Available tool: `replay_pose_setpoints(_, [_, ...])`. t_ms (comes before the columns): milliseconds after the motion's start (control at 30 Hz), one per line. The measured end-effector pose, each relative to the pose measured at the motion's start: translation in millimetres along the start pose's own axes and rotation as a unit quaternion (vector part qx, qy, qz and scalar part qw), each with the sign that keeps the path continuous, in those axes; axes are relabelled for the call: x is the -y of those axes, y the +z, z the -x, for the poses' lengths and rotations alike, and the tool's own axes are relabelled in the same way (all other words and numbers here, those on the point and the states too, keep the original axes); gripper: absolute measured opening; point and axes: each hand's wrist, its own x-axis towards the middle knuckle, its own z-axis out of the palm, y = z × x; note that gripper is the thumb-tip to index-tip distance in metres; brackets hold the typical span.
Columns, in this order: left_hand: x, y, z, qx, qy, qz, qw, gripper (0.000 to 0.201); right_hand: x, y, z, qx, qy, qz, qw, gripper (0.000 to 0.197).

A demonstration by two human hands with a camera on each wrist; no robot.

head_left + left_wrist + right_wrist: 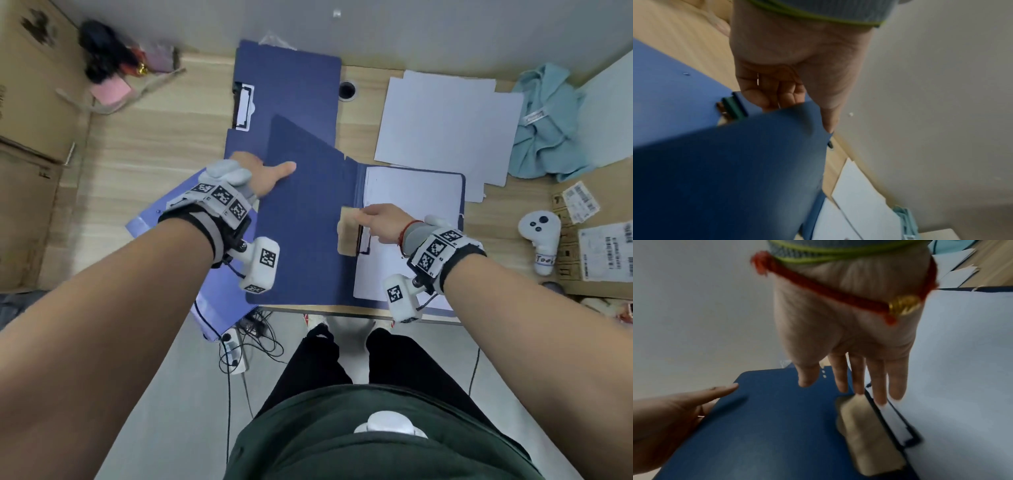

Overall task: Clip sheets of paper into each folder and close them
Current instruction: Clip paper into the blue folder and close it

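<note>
A dark blue folder (301, 222) lies open near the desk's front edge. My left hand (270, 173) pinches its left cover, thumb on top and fingers underneath, and the cover (725, 170) stands partly raised. White paper (411, 198) lies on the folder's right half under a black clip with a tan lever (349, 236). My right hand (371, 221) reaches over that clip (865, 426) with straight fingers (877, 386) whose tips touch the paper beside it. A second blue folder (291, 85) with its own clip (245, 106) lies behind.
Loose white sheets (442, 126) are stacked at the back right, beside a teal cloth (548, 126). A white controller (541, 240) rests on cardboard at the right. A light purple folder (147, 222) overhangs the front left. Cardboard boxes (30, 102) stand at the left.
</note>
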Motion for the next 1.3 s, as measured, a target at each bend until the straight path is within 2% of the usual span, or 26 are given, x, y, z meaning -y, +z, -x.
replay_pose_setpoints(133, [-45,-6,21,0.058,0.055,0.083,0.993,0.085,28,-17,28,0.055,-0.027,-0.157,0.986,0.061])
replay_pose_setpoints(267, [-100,11,51,0.098,0.117,0.113,0.982,0.079,38,-55,57,0.04,-0.064,-0.223,0.972,0.072])
replay_pose_setpoints(333, [-114,24,57,0.124,0.125,0.135,0.975,0.075,35,-69,62,0.031,-0.071,-0.224,0.972,0.071])
replay_pose_setpoints(433, [-133,51,64,0.151,0.135,0.119,0.972,0.067,6,-96,69,-0.019,-0.062,-0.238,0.969,0.052])
replay_pose_setpoints(567, [-130,92,53,0.156,0.083,0.076,0.981,0.065,-39,-114,61,-0.09,0.01,-0.268,0.959,0.028])
replay_pose_setpoints(600, [-128,105,49,0.155,0.063,0.059,0.984,0.068,-56,-118,53,-0.11,0.025,-0.264,0.958,0.028])
replay_pose_setpoints(667, [-118,124,42,0.152,0.031,0.026,0.988,0.064,-86,-122,31,-0.131,0.055,-0.241,0.96,0.051])
replay_pose_setpoints(700, [-111,131,37,0.154,0.017,0.014,0.988,0.062,-96,-120,25,-0.133,0.062,-0.246,0.958,0.051])
replay_pose_setpoints(733, [-107,139,34,0.153,-0.004,0.0,0.988,0.064,-108,-118,18,-0.129,0.068,-0.252,0.957,0.043])
replay_pose_setpoints(767, [-102,147,30,0.149,-0.023,-0.012,0.988,0.071,-114,-117,14,-0.125,0.075,-0.25,0.957,0.04])
replay_pose_setpoints(833, [-97,159,29,0.142,-0.054,-0.047,0.987,0.088,-125,-116,9,-0.114,0.11,-0.218,0.963,0.057])
replay_pose_setpoints(867, [-98,160,36,0.147,-0.063,-0.052,0.986,0.088,-134,-115,2,-0.109,0.126,-0.2,0.966,0.064])
replay_pose_setpoints(967, [-97,172,44,0.163,-0.085,-0.037,0.982,0.067,-148,-112,-14,-0.094,0.139,-0.169,0.971,0.062])
replay_pose_setpoints(1067, [-88,191,38,0.172,-0.114,-0.02,0.978,0.085,-155,-112,-27,-0.091,0.138,-0.147,0.975,0.069])
replay_pose_setpoints(1100, [-82,201,29,0.174,-0.124,-0.008,0.977,0.09,-154,-113,-26,-0.093,0.135,-0.144,0.976,0.066])
replay_pose_setpoints(1167, [-78,210,25,0.173,-0.143,0.004,0.974,0.096,-155,-119,-28,-0.086,0.136,-0.121,0.979,0.047])
replay_pose_setpoints(1233, [-84,201,38,0.173,-0.152,0.007,0.973,0.09,-152,-123,-23,-0.083,0.139,-0.117,0.98,0.039])
replay_pose_setpoints(1300, [-85,196,47,0.182,-0.148,0.009,0.972,0.075,-154,-125,-22,-0.083,0.138,-0.111,0.981,0.038])
